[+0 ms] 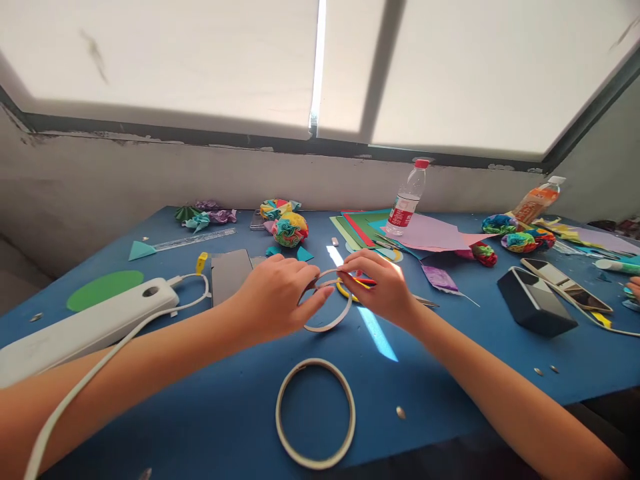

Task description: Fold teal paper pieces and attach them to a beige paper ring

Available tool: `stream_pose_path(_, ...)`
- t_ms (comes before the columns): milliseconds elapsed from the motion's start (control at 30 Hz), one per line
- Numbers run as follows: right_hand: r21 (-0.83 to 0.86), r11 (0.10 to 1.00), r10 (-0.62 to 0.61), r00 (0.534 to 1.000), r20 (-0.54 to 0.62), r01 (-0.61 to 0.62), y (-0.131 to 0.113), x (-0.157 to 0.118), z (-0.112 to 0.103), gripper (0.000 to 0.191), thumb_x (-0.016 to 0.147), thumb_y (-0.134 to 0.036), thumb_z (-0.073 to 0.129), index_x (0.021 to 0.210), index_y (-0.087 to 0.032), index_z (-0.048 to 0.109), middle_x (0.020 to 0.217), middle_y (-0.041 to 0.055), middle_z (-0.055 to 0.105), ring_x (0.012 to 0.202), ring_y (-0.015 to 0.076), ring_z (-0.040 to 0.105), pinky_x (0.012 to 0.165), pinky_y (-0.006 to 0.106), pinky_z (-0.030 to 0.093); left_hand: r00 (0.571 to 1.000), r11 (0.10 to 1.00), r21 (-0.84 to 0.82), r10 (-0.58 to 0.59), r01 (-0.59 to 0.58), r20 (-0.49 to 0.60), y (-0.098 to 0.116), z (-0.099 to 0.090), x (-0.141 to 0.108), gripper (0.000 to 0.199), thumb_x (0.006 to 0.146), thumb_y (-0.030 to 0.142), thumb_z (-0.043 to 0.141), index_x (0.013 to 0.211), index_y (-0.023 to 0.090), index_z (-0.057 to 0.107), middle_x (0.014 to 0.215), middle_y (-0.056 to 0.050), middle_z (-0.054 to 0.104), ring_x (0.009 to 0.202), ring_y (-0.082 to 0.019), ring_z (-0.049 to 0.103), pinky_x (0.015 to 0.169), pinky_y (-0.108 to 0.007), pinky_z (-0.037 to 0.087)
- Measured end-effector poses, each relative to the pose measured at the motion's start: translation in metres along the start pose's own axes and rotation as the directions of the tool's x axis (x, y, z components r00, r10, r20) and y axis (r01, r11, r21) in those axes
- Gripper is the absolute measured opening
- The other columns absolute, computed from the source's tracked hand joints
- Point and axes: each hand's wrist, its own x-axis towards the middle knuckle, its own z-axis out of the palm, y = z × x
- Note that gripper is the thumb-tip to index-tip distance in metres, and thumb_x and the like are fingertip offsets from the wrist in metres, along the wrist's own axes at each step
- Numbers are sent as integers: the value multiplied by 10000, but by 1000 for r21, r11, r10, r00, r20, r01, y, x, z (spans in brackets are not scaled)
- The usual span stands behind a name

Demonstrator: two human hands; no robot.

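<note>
Over the middle of the table, my left hand (280, 293) and my right hand (377, 283) hold a thin pale tape roll (330, 327) between them. The left fingers are closed on its left side, thumb along the front. My right thumb and fingertips pinch at its upper right; whether they hold a strip of tape is too small to tell. Behind and under the right hand lie scissors (425, 302) with yellow handles, partly hidden. Nearer to me, a second, larger-looking tape roll (316, 460) lies flat on the blue table (225, 413).
To the left are a white power strip (100, 327) with a cable, a green paper oval (103, 290) and a ruler (195, 240). A water bottle (404, 203) stands on coloured paper (430, 233). Crumpled paper balls (290, 229), a black box (536, 303) and a phone (567, 283) lie around.
</note>
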Motion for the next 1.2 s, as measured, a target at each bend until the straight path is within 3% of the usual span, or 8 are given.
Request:
stream_pose_path(133,65,998,16,998,54,-20,-11,0,4,73,855,-145,551,882,-188,603,802,37,616,741,125,576,671,253,496,995,959,-267,-88,99,52,4,0,1,332,942,346,377,852,162,638,707,-19,641,639,-157,571,589,-271,396)
stream_pose_path(333,204,946,234,967,102,-250,-26,3,2,177,842,-293,605,986,-190,598,849,42,642,757,140,582,685,282,492,946,665,-674,-269,320,183,6,-11,1,329,910,341,438,737,155,646,608,-1,649,550,-115,589,498,-199,432)
stream_pose_path(500,494,624,449,796,406,-605,-22,4,-1,445,956,-466,310,919,-151,622,747,55,640,666,139,601,624,278,495,908,598,-693,-354,402,222,0,-16,5,312,879,363,487,754,145,672,604,-15,658,550,-125,600,515,-217,473)
stream_pose_path(567,461,611,418,757,502,-643,-23,2,1,470,951,-490,309,890,-147,625,681,38,620,602,127,575,581,260,474,899,582,-694,-363,423,243,-3,-15,6,296,865,370,510,774,147,683,613,-17,663,561,-127,603,530,-223,488)
stream_pose_path(667,207,847,401,844,356,-490,-26,-3,5,290,896,-420,502,843,-165,631,627,-3,574,538,90,466,523,219,386,892,536,-721,-355,438,279,-7,-12,8,268,845,383,547,882,157,688,599,-5,658,544,-124,599,523,-222,497)
stream_pose_path(733,63,919,366,904,222,-388,-28,-7,8,237,890,-380,526,827,-175,629,623,-15,558,526,79,402,511,215,345,883,484,-747,-347,456,315,-10,-11,8,283,833,379,569,970,159,683,573,2,647,516,-122,592,509,-225,498)
stream_pose_path(933,116,897,406,899,166,-427,-24,-8,7,272,916,-404,474,813,-182,592,589,-34,499,514,79,390,483,209,327,919,405,-829,-249,386,306,-13,-9,8,314,836,370,575,1032,157,697,630,-19,654,602,-137,608,583,-258,525)
stream_pose_path(1200,213,870,421,895,149,-445,-26,-8,10,293,929,-406,443,765,-184,540,570,-38,483,509,80,415,491,210,359,944,640,-719,-325,270,65,-8,-7,8,216,833,318,586,948,206,731,962,-60,675,820,-163,604,592,-233,482)
